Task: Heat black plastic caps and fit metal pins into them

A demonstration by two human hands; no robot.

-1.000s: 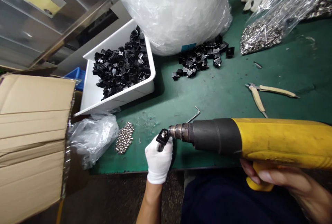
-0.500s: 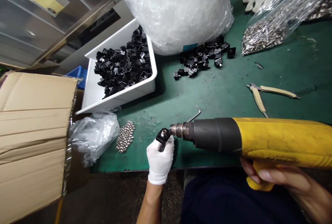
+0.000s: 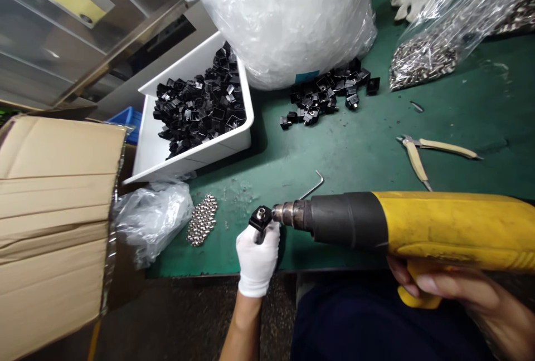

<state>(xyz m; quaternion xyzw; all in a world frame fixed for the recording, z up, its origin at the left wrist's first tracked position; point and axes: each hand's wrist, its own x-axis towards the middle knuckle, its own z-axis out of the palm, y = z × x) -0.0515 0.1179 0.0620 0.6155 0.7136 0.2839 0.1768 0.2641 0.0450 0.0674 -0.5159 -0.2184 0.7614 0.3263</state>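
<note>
My left hand, in a white glove, pinches a small black plastic part with a round metal insert facing up. Bare, my right hand is wrapped around the grip of a yellow heat gun. The gun's stepped metal nozzle points left, its tip right beside the black part; whether they touch I cannot tell. Left of my gloved hand, a patch of small metal inserts lies on the green table. A hex key lies just behind the nozzle.
A white bin of black parts stands at the back left, near a cardboard box and a crumpled plastic bag. Loose black parts lie before a big plastic bag. Cutting pliers and bagged metal pieces are right.
The black part in my left hand has shifted and turned slightly to the left. The heat gun has moved very little, its nozzle still beside the part.
</note>
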